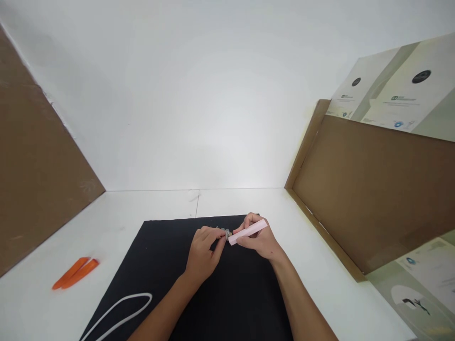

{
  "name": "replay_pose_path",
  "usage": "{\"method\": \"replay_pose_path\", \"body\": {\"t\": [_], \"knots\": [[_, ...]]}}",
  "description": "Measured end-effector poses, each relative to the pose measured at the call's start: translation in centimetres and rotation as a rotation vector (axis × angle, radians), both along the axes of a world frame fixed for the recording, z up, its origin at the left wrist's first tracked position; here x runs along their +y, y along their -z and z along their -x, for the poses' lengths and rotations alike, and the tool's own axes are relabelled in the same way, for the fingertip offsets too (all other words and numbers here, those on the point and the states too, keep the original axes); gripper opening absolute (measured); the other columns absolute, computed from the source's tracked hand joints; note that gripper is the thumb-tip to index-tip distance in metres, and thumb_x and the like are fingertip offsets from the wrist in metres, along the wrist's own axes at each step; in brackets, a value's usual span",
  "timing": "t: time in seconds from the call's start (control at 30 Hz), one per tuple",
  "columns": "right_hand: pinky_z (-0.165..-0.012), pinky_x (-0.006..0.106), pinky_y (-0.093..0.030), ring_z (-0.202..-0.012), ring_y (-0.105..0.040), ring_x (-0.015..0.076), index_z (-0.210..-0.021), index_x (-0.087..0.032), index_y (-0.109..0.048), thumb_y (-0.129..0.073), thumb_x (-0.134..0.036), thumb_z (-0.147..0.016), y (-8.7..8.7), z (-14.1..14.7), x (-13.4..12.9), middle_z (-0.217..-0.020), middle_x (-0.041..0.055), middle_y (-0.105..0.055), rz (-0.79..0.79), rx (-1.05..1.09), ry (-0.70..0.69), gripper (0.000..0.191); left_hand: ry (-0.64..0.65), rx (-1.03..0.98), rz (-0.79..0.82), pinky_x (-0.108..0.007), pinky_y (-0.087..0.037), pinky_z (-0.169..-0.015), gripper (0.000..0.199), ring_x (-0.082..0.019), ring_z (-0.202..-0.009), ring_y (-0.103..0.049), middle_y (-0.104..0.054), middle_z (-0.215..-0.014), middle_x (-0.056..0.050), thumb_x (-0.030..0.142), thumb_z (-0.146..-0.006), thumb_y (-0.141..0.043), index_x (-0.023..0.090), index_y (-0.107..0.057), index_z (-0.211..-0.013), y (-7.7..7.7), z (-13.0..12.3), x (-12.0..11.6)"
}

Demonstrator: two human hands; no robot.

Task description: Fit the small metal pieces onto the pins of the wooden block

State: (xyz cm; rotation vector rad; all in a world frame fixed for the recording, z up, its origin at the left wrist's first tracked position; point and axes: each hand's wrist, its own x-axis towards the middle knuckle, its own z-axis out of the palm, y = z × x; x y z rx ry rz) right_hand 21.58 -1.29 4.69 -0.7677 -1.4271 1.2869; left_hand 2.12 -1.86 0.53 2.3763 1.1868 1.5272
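Note:
Over the black mat (163, 255), my left hand (204, 248) pinches a small greyish object (227, 234) between thumb and fingertips. My right hand (259, 237) is closed on a pale pink stick (249, 231), held at a slant with its lower left end beside the small object. The fingertips of both hands are close together. Fingers partly cover the grey object, and its exact shape is too small to tell. A few tiny bits show on the mat just behind my left hand.
Two orange strips (75, 273) lie on the white table (117, 227) at the left. A white cord (133, 296) loops over the mat's lower left. Brown cardboard panels (42, 156) stand on both sides, the right one with printed sheets (401, 94). A white wall rises behind.

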Motion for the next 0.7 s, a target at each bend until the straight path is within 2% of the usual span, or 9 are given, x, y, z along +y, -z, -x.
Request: {"method": "replay_pose_path", "body": {"t": [0.1, 0.27, 0.37, 0.47, 0.7], "knots": [[-0.063, 0.03, -0.054, -0.073, -0.072, 0.0215, -0.074, -0.022, -0.05, -0.084, -0.024, -0.063, 0.02, 0.14, 0.01, -0.082, 0.0057, -0.076, -0.01, -0.002, 0.041, 0.036, 0.017, 0.038, 0.016, -0.034, -0.044, -0.076, 0.012, -0.019, -0.081, -0.06, -0.07, -0.087, -0.004, 0.019, -0.092, -0.054, 0.022, -0.064, -0.094, 0.15, 0.01, -0.02], [-0.064, 0.031, -0.055, -0.075, -0.072, 0.0224, -0.075, -0.022, -0.05, -0.082, -0.026, -0.065, 0.43, 0.28, 0.38, -0.084, 0.0058, -0.076, -0.029, 0.002, 0.206, 0.034, 0.029, 0.066, 0.018, -0.035, -0.044, -0.076, 0.013, -0.019, -0.081, -0.06, -0.071, -0.088, -0.005, 0.02, -0.092, -0.052, 0.023, -0.065, -0.096, 0.21, 0.03, -0.07], [-0.062, 0.03, -0.054, -0.072, -0.071, 0.0215, -0.075, -0.022, -0.05, -0.081, -0.023, -0.066, 0.56, 0.11, 0.61, -0.083, 0.0059, -0.076, -0.034, -0.032, 0.24, 0.032, 0.032, 0.065, 0.012, -0.035, -0.045, -0.076, 0.013, -0.019, -0.081, -0.06, -0.071, -0.089, -0.005, 0.02, -0.092, -0.053, 0.023, -0.065, -0.096, 0.18, 0.03, -0.07], [-0.059, 0.029, -0.053, -0.07, -0.07, 0.0206, -0.076, -0.022, -0.051, -0.079, -0.022, -0.066, 0.48, -0.15, 0.64, -0.082, 0.0058, -0.076, -0.031, -0.057, 0.22, 0.03, 0.019, 0.056, 0.009, -0.034, -0.045, -0.075, 0.012, -0.019, -0.081, -0.061, -0.071, -0.089, -0.005, 0.02, -0.092, -0.053, 0.023, -0.065, -0.095, 0.24, 0.05, -0.01], [-0.058, 0.027, -0.052, -0.068, -0.071, 0.0199, -0.075, -0.022, -0.048, -0.08, -0.02, -0.064, 0.07, -0.12, 0.12, -0.081, 0.0053, -0.076, 0.002, -0.043, 0.07, 0.034, 0.007, 0.056, 0.01, -0.035, -0.044, -0.075, 0.011, -0.019, -0.081, -0.061, -0.07, -0.087, -0.004, 0.02, -0.091, -0.053, 0.022, -0.064, -0.093, 0.24, 0.08, 0.01]]}}
